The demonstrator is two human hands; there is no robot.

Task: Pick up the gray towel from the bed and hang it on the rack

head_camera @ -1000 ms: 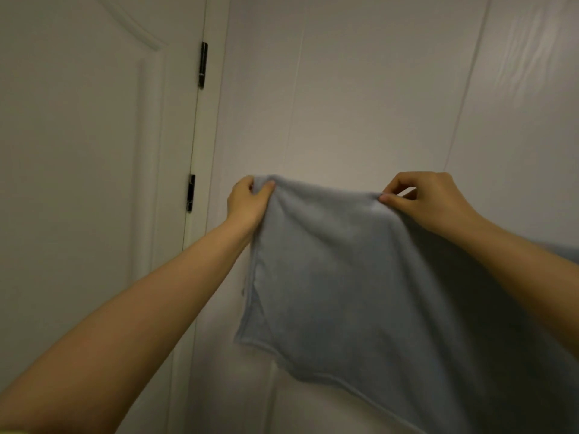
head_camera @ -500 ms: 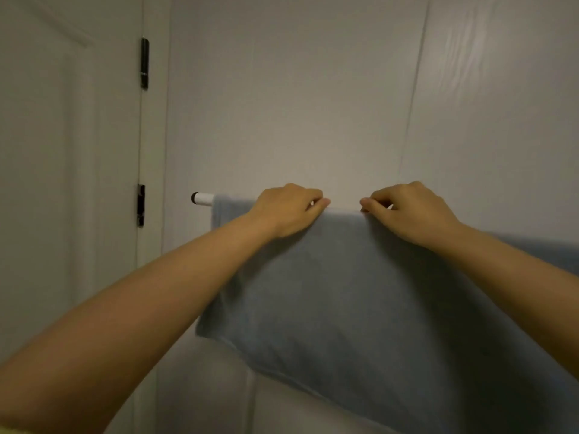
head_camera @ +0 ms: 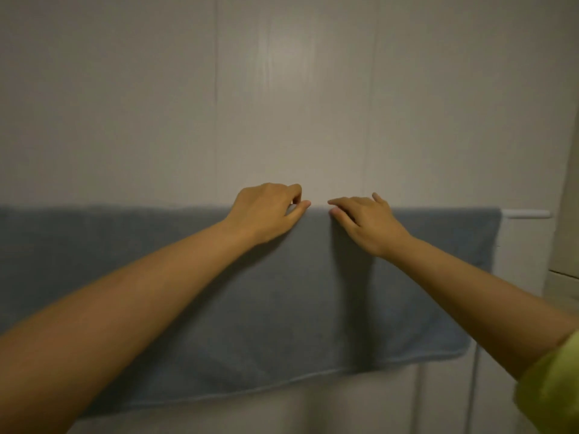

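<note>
The gray towel (head_camera: pixel 282 292) hangs folded over the white rack bar, spread across most of the view. Only the bar's right end (head_camera: pixel 526 213) shows past the towel's edge. My left hand (head_camera: pixel 266 213) sits on the towel's top fold, thumb in front and fingers curled over the back, pinching the cloth. Just to its right, my right hand (head_camera: pixel 368 225) pinches the same fold between thumb and forefinger, its other fingers stretched out. The two hands are a small gap apart near the middle of the bar.
A pale panelled wall (head_camera: pixel 282 89) fills the view behind the rack. A wall corner or frame (head_camera: pixel 568 214) stands at the far right. A yellow-green sleeve (head_camera: pixel 551 389) covers my right upper arm.
The towel went from being held up in the air to lying over the bar. My hands came closer together on its top fold. The view swung right, and the door left the picture.
</note>
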